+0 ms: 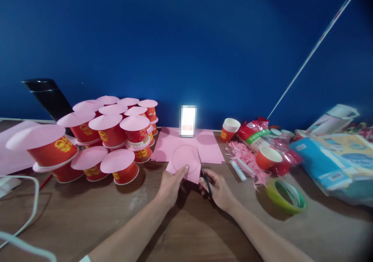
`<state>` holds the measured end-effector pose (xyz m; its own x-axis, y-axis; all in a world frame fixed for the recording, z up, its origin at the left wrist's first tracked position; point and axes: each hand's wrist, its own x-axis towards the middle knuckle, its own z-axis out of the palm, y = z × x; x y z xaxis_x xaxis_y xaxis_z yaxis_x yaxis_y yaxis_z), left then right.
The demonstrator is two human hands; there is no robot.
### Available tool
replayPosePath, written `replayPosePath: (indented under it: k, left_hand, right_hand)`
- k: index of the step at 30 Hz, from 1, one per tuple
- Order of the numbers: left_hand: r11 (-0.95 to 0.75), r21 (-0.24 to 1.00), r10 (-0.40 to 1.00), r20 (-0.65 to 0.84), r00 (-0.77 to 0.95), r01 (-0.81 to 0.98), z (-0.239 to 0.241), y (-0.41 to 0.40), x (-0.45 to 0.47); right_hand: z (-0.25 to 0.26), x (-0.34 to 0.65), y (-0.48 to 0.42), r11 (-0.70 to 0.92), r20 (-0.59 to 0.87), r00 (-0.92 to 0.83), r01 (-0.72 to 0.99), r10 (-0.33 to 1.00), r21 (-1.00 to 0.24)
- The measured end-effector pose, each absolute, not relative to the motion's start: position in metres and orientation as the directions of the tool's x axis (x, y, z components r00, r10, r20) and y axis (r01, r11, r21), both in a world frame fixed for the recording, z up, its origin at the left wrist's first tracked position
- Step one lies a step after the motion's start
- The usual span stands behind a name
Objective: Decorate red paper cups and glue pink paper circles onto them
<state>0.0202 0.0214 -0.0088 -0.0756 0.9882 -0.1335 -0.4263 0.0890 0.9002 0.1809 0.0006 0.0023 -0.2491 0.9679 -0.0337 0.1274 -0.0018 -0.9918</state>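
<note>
Blue wall behind, wood table (87, 215): capped cups (110, 137) sit left, my left hand (171, 186) pinches the pink sheet (186, 161) at its circle. My right hand (218, 190) grips scissors (204, 172), blades open on the sheet's edge. Sheet could twist under a loose pinch and the cut stray off the line.

Upturned red paper cups topped with pink paper discs (110, 131) crowd the left of the brown wooden table (87, 215). A green tape roll (285, 196) lies right, near pink paper scraps (244, 155) and a stack of red cups (229, 130).
</note>
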Motion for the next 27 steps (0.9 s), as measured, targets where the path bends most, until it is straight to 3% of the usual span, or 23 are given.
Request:
replayPosePath:
  k: [12,27]
  left_hand:
    - [0.106,0.892,0.988,-0.146,-0.058,-0.439,-0.0070,0.0212,0.0202]
    - [0.120,0.882,0.988,-0.152,-0.034,-0.456,-0.0016,0.0185,0.0210]
  right_hand:
    - [0.0052,0.1793,-0.0005,-0.017,-0.045,-0.239,0.116,0.970,-0.993]
    - [0.0043,0.1809,0.0021,0.086,0.051,-0.235,0.140,0.971,-0.986]
